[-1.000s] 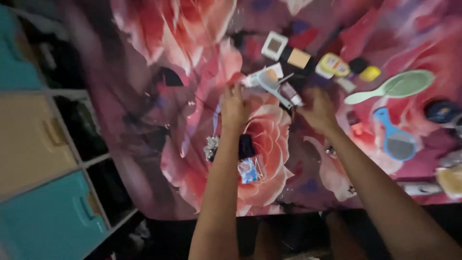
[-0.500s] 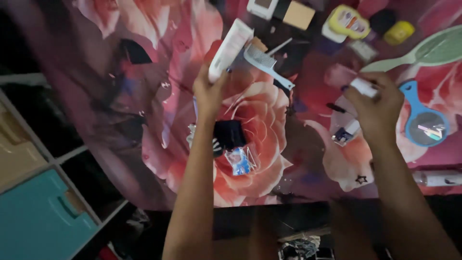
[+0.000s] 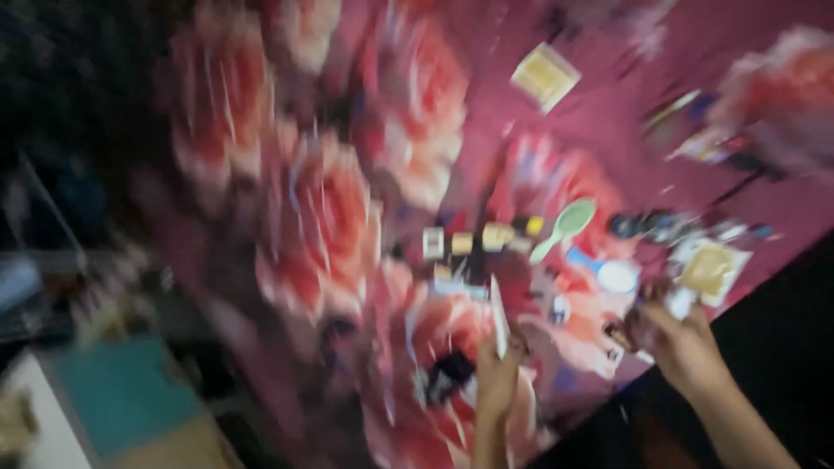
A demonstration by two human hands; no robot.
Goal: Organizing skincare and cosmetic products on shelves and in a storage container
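The picture is badly blurred by head motion. My left hand (image 3: 497, 373) is low in the middle and holds a white tube (image 3: 499, 323) upright over the rose-patterned bedspread (image 3: 330, 208). My right hand (image 3: 682, 343) is at the lower right, closed around a small white item (image 3: 679, 302) whose kind I cannot make out. Between and beyond the hands lie a green hairbrush (image 3: 565, 224), a blue hand mirror (image 3: 612, 274) and several small cosmetic boxes (image 3: 465, 241).
A yellow square packet (image 3: 544, 76) lies far up the spread, another yellowish packet (image 3: 711, 267) near my right hand. A teal drawer front (image 3: 122, 391) shows at the lower left. The bed's edge runs diagonally past my right arm into darkness.
The view swung away and up, so the bed looks smaller and tilted. Both hands dropped toward the bottom of the picture, still holding the tube and the white item.
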